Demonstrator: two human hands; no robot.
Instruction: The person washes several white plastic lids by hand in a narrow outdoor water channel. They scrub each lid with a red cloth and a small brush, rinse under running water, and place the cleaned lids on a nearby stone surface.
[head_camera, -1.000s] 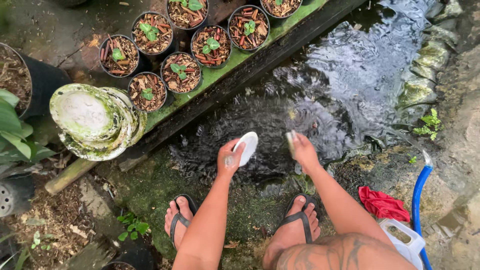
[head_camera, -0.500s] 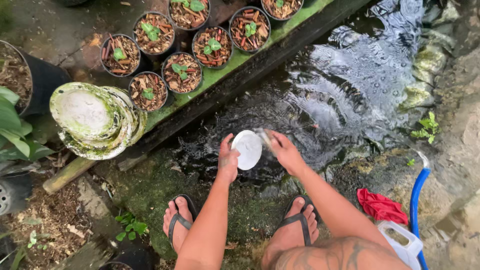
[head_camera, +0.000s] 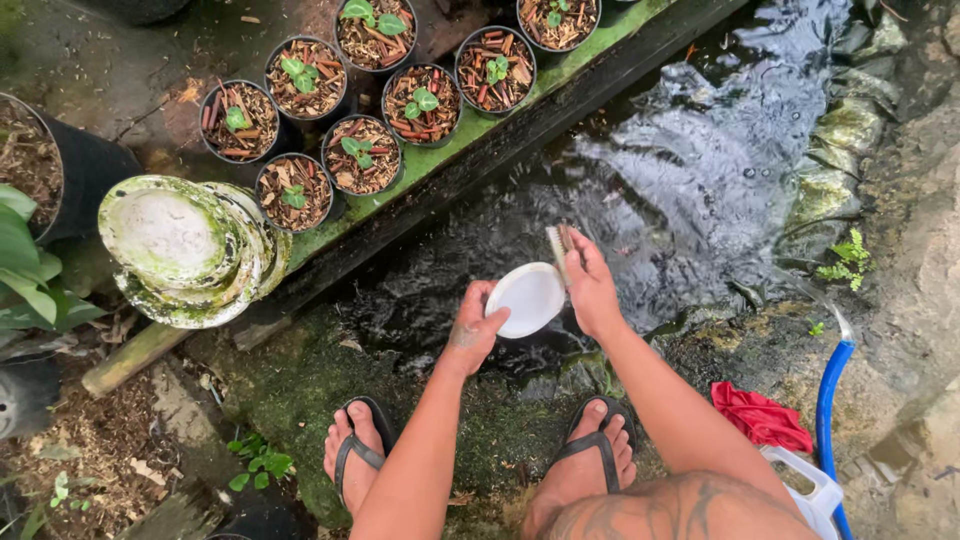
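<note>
Channel of dark running water (head_camera: 700, 170): it fills the upper right of the view and serves as the landmark for this record; the person squats at its near edge.

Green-painted ledge (head_camera: 440, 165): along the far-left bank of the channel, bearing a cluster of black round plastic pots (head_camera: 362, 155) filled with bark chips and small seedlings.

Stack of algae-stained white round plastic saucers (head_camera: 185, 250): lying tilted on its side at the left end of that ledge, well apart from the hands.

Blue hose (head_camera: 828, 400), crumpled red cloth (head_camera: 762, 418) and white plastic jug (head_camera: 812, 492): on the near bank, to the person's right.

White round plastic saucer (head_camera: 528, 298): held just above the water at the near edge, its face turned up and looking clean.

Left hand (head_camera: 472, 330): closed on the saucer's left rim, thumb on top.

Right hand (head_camera: 592, 285): curled tight around a small bristle scrubbing brush (head_camera: 558, 250), whose head sits at the saucer's upper right rim.

Assessment: scrubbing of this saucer is in hand, judged near its end. The next move would call for a firm rim grip, turning the saucer to check its underside, then a rinse in the current.
</note>
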